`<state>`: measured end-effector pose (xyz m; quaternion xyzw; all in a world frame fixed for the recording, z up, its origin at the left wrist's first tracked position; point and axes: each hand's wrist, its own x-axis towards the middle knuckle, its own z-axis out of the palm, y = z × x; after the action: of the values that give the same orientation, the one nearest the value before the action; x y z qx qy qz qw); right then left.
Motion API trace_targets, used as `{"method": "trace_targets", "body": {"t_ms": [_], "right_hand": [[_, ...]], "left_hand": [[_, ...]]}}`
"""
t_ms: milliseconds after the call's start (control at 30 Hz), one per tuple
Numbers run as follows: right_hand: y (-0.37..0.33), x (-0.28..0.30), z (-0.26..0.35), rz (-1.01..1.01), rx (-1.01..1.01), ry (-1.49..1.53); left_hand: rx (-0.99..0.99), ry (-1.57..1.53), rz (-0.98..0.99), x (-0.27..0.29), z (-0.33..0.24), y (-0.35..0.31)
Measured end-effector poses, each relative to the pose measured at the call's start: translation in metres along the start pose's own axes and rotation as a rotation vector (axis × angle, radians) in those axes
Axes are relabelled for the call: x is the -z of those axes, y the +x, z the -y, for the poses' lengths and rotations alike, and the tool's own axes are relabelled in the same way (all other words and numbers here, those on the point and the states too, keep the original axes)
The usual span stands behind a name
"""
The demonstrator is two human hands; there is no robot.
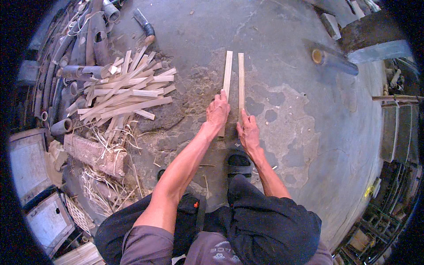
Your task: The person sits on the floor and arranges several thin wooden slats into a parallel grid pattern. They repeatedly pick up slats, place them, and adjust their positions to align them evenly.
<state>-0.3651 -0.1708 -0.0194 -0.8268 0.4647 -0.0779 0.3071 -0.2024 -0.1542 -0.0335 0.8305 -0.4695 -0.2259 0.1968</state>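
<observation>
Two pale, flat strips, which look like split bamboo, extend away from me side by side with a narrow gap between them. My left hand (217, 111) is closed around the left strip (228, 70), whose near end shows below the palm. The right strip (241, 79) is gripped near its close end by my right hand (248, 131), with the index finger along it. Over to the left lies a loose pile of similar strips (132, 88), crossing one another at many angles.
Bamboo poles (95, 39) are stacked at the far left. Below the strip pile sit a rough block (95, 152) and curly shavings (104, 183). A knife-like tool with a dark handle (145, 24) lies beyond the pile. One bamboo tube (335, 62) rests at the right.
</observation>
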Motion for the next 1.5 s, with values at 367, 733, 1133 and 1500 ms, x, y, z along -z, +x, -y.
{"method": "trace_targets", "body": {"t_ms": [367,733,1133,1500], "right_hand": [[-0.002,-0.004,-0.001,0.005,0.010,-0.027],[0.003,-0.001,-0.018,-0.034,-0.057,0.000],[0.060,0.101,-0.052,-0.309,0.389,0.024],[0.075,0.108,0.014,-0.557,0.373,0.039]], "left_hand": [[0.021,-0.099,0.055,0.006,-0.012,-0.010],[-0.067,-0.119,-0.144,0.013,-0.005,-0.003],[0.039,-1.827,0.740,0.134,0.017,0.040],[0.028,-1.088,0.720,0.058,-0.029,-0.001]]}}
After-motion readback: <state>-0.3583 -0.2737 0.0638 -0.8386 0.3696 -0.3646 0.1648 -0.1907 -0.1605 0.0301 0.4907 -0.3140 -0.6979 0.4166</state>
